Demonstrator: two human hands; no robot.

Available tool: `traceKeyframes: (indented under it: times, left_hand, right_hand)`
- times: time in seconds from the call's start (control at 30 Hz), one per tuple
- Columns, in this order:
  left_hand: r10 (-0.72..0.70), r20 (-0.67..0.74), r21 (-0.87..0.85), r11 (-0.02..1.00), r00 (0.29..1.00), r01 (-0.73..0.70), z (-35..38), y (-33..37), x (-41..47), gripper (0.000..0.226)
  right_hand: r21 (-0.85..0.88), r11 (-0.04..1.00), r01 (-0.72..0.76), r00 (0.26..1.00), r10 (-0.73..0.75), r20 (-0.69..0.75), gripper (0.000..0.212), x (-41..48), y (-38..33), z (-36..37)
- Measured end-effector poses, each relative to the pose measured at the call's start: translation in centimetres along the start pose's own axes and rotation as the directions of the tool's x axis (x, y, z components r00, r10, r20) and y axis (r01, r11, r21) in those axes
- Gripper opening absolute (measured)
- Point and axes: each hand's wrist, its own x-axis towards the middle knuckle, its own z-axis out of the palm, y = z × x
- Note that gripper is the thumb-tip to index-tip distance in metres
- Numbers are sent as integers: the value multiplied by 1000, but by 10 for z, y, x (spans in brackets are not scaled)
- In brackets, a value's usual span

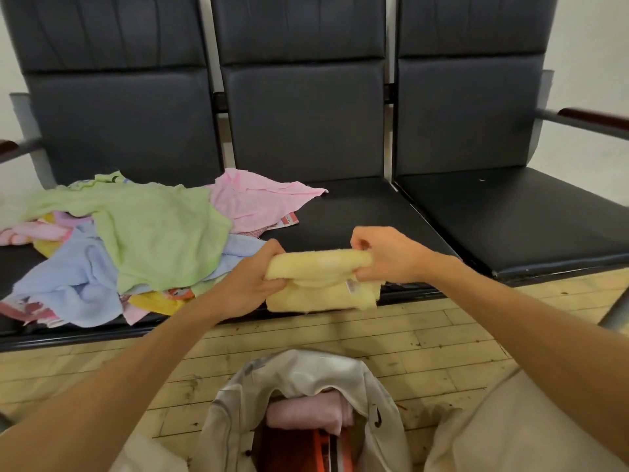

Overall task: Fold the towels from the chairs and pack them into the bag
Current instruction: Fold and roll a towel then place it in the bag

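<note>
Hands hold a folded yellow towel (323, 287) level over the front edge of the middle seat in a row of three dark padded chairs (306, 114). The left hand (253, 281) has its fingers curled tight round the towel's 9 o'clock end, and the right hand (384, 257) grips the 3 o'clock end with fingers and thumb bunched on the cloth. A small label shows on the towel's lower flap, near the right hand. At 9 o'clock from the yellow towel, loose towels lie heaped on the left seat: a green towel (153, 233) on top, a blue towel (68, 284) under it toward 8 o'clock, and a pink towel (258, 199) spread at 11 o'clock onto the middle seat. At 6 o'clock, a pale bag (306, 369) stands open on the wooden floor (391, 335) between the person's knees, with a folded pink towel (306, 413) lying inside its mouth.
</note>
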Motion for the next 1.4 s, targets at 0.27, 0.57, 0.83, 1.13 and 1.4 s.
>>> traceKeyframes:
  times: [0.27,0.57,0.83,1.13,1.4]
  left_hand:
    - [-43,-148,-303,953,988,-4,-19,41,-33,18]
    - [-43,-97,-336,942,994,8,-26,46,-38,21]
    - [-174,-189,-708,706,966,-11,-28,55,-33,39]
    - [-181,-34,-847,528,983,67,-38,56,-35,37]
    - [-326,-89,-833,543,941,109,-31,53,-30,23]
  right_hand:
    - [399,917,-2,1000,3,-4,39,-23,-14,-27]
    - [425,905,-9,996,-32,89,19,-33,-12,-33]
    - [782,623,26,1000,-27,-11,44,-37,-12,-39]
    - [890,430,152,988,-32,-153,36,-30,-19,-31]
    - [979,152,-135,990,-18,139,45,-30,-23,-31]
